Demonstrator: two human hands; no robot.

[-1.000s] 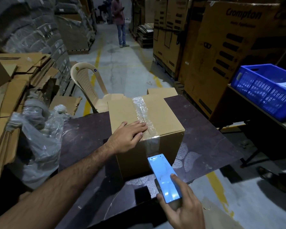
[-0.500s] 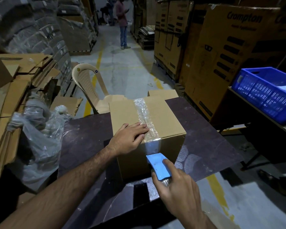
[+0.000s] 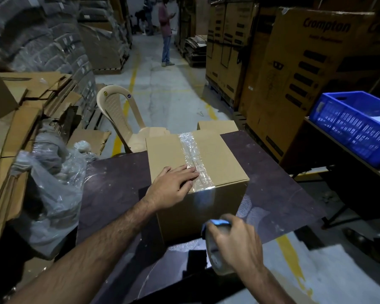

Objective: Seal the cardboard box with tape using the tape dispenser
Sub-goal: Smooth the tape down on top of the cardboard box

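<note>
A closed cardboard box [image 3: 219, 159] stands on a dark table [image 3: 114, 183]. A strip of clear tape [image 3: 193, 156] runs along its top seam and bends over the near edge. My left hand [image 3: 173, 187] lies flat on the box top near that edge, fingertips on the tape. My right hand [image 3: 237, 242] grips the blue tape dispenser [image 3: 215, 235] with its tape roll, low in front of the box's near face. Most of the dispenser is hidden by my fingers.
A beige plastic chair [image 3: 119, 115] stands behind the table. Flattened cartons and a clear plastic bag [image 3: 51, 185] crowd the left. A blue crate [image 3: 355, 126] sits on a stand at right. Tall cartons line the aisle, where a person [image 3: 166, 34] stands far off.
My right hand has turned over and dropped lower with the dispenser, so its blue face is now mostly hidden under my fingers. My left hand stays on the box top.
</note>
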